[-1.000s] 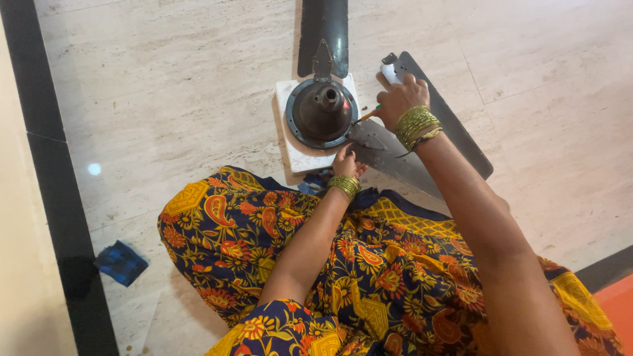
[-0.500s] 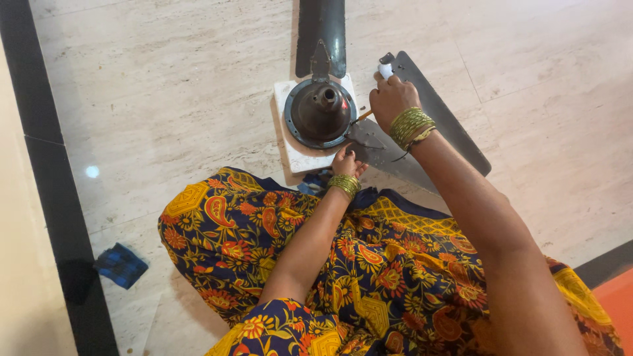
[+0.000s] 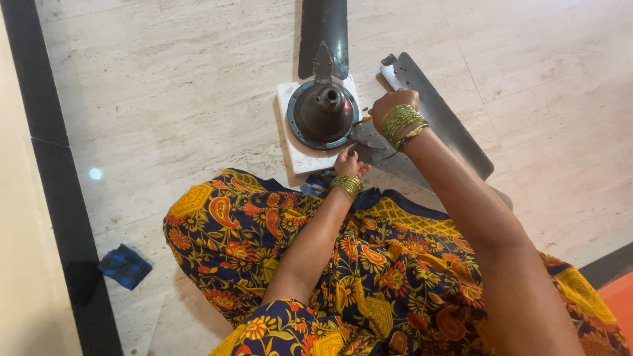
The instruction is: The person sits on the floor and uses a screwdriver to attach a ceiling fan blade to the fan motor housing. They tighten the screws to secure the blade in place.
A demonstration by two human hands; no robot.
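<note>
The round dark metal fan motor housing [image 3: 322,114] looks dull and dusty. Long grey metal blades [image 3: 432,112] look matt. The pale stone floor [image 3: 165,99] shines, polished.

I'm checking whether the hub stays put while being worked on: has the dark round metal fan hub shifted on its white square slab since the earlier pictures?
No. The dark round metal fan hub sits at the same spot on the white square slab as before.

Left of the fan motor housing [image 3: 322,114] the pale floor [image 3: 171,99] lies open. Blades [image 3: 440,115] block its right and far sides; both hands [image 3: 389,105] crowd its near-right edge.
</note>
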